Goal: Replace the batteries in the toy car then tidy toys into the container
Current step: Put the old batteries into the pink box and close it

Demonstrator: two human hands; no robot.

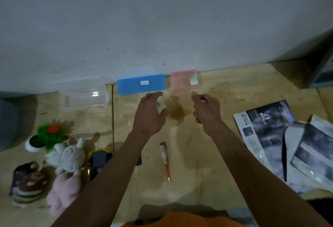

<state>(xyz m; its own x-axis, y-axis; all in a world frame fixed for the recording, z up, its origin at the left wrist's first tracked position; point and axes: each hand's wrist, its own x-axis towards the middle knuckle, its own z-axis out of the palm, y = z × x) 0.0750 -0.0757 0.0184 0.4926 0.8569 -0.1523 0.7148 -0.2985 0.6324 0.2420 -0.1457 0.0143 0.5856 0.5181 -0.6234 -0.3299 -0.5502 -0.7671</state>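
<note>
Plywood makes up the tabletop (207,163) we lean over, stained brown near its middle and butting against a pale wall at the back. We hold our left hand (150,114) out above the board with its fingers spread and relaxed, gripping nothing; a small dark object shows just past its fingers, too blurred to name. Our right hand (206,110) hovers near it with the fingers loosely curled, and we cannot tell whether anything is pinched inside. Beyond both hands, against the wall, lie a blue case (141,83) and a pink case (183,80) side by side. A red screwdriver (166,161) lies between our forearms. To the left, the black-and-gold toy car (99,162) sits partly hidden by our left forearm, beside a white and pink plush toy (69,165), a brown plush toy (29,185) and a green artificial plant (47,134). The clear plastic container (84,97) stands farther back on the left. Printed packaging (281,142) lies at the right.
</note>
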